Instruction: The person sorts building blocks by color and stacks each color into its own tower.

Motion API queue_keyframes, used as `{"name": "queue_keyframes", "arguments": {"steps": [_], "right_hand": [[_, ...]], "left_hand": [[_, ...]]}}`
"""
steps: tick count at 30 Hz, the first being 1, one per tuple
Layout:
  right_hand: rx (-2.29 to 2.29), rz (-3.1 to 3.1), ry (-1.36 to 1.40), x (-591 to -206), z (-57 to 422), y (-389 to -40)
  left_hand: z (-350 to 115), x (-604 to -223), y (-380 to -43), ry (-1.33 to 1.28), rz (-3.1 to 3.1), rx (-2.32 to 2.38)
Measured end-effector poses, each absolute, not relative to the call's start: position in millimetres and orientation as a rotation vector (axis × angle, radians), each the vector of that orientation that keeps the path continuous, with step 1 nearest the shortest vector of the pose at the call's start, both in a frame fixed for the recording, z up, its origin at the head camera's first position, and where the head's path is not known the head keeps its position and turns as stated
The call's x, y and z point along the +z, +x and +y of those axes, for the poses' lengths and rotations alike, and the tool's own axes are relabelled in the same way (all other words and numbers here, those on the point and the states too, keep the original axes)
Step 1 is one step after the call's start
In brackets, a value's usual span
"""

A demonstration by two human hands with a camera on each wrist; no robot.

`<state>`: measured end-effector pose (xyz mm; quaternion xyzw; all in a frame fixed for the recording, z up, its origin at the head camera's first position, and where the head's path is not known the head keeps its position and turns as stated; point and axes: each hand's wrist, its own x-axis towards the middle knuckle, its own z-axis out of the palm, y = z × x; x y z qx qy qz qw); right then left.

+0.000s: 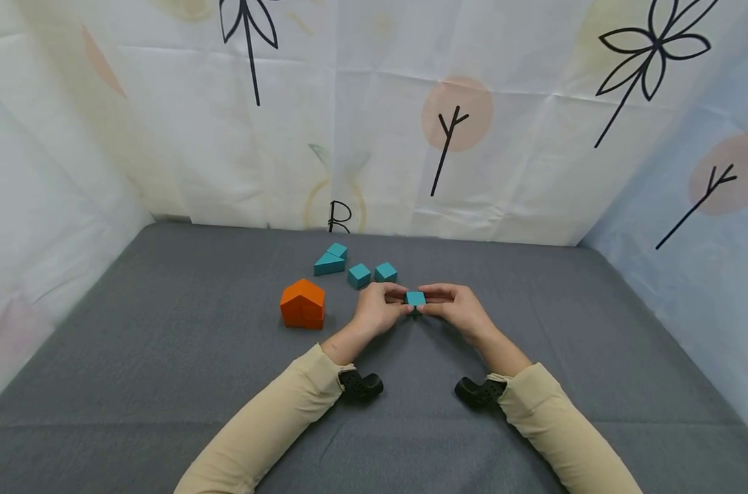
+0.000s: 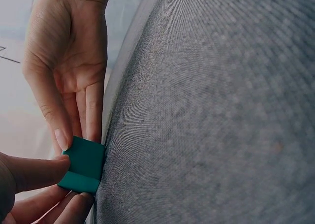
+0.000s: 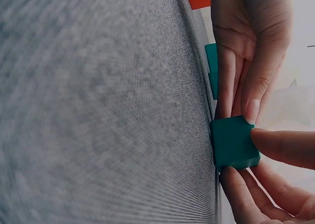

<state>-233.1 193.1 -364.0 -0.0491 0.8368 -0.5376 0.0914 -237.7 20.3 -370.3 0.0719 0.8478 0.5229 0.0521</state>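
Both hands pinch one teal cube-like block [image 1: 416, 298] low over the grey cloth. My left hand [image 1: 377, 309] has its thumb and fingertips at the block's left side. From the opposite side, my right hand [image 1: 460, 310] grips it with thumb and fingers. In the left wrist view, the block [image 2: 83, 157] sits between both thumbs, right at the cloth surface. A broad flat face of the block [image 3: 235, 144] shows in the right wrist view. Just beyond the left hand lie two separate teal cubes, the left one [image 1: 359, 276] and the right one [image 1: 386, 272].
An orange house-shaped block group [image 1: 302, 305] stands left of the hands. Behind it, a teal wedge [image 1: 329, 265] lies against another teal block [image 1: 337, 250]. Grey cloth [image 1: 164, 343] covers the table, with a patterned white curtain [image 1: 380, 137] along the back.
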Motion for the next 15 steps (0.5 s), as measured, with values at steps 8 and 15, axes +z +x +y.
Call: {"name": "queue_keyframes", "arguments": {"steps": [8,15], "right_hand": [[-1.61,2.48,-0.137,-364.2,191.8,-232.2],[-1.62,2.479,-0.139,-364.6,192.3,-231.6]], "left_hand": [[19.4,-371.4,-237.3,0.241,2.596,1.583],[15.2,-370.5,-237.1,0.273,2.638,1.62]]}}
